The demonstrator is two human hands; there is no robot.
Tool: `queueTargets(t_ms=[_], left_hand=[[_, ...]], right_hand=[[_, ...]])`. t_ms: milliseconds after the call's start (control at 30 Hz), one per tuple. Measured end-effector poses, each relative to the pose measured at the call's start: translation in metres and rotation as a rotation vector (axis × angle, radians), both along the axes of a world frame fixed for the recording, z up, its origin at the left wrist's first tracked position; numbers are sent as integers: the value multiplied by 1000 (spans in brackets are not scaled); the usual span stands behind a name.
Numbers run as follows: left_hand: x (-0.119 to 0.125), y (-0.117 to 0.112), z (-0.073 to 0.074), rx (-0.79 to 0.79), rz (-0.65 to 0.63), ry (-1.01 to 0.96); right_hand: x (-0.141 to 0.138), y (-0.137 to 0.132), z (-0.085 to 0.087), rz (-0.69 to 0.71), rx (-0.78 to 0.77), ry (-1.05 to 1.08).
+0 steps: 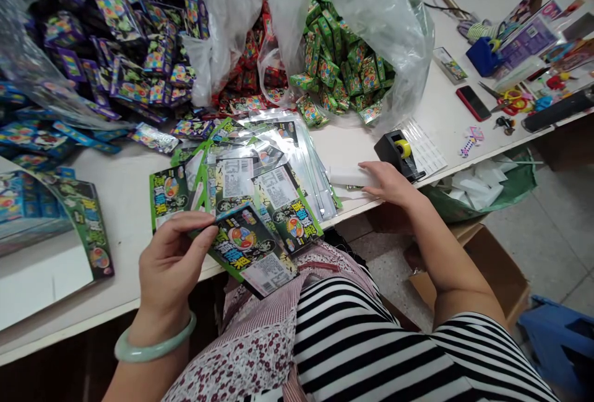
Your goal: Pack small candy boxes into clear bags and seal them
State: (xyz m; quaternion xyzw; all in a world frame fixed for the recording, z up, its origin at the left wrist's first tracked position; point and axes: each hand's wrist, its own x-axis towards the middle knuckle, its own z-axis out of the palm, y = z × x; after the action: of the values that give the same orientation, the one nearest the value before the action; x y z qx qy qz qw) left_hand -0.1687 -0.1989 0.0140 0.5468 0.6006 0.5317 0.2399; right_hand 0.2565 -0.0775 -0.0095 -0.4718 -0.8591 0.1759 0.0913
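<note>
My left hand (174, 260) pinches the upper left corner of a printed card (257, 247), black and green with a bright round picture and a white barcode label. The card hangs tilted over the table's front edge. Under and behind it lies a spread pile of similar cards and clear plastic sleeves (309, 170). To the right, my right hand (385, 180) has its fingers around the right end of a plain white block (348, 175) on the table. A black tape dispenser (401, 153) with a yellow core stands just beyond that hand.
Plastic bags of small purple packets (134, 37), red packets (250, 49) and green packets (348, 59) line the back. An open carton (46, 253) stands left. At right lie a phone (473, 102), scissors (503, 99) and a label sheet (424, 145). Below hangs a green bag (515, 185).
</note>
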Motion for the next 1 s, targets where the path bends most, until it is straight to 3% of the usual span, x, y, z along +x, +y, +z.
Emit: queueTargets(t_ms=[233, 667, 867, 1000], left_hand=[[0, 0, 0, -4, 1, 0], [-1, -1, 0, 15, -3, 21], [-1, 0, 0, 7, -5, 27], [-1, 1, 0, 8, -20, 25]], right_hand=[[-2, -9, 1, -17, 11, -18], [1, -18, -14, -16, 71, 1], [2, -8, -1, -30, 131, 61], [-1, 12, 11, -102, 178, 84]])
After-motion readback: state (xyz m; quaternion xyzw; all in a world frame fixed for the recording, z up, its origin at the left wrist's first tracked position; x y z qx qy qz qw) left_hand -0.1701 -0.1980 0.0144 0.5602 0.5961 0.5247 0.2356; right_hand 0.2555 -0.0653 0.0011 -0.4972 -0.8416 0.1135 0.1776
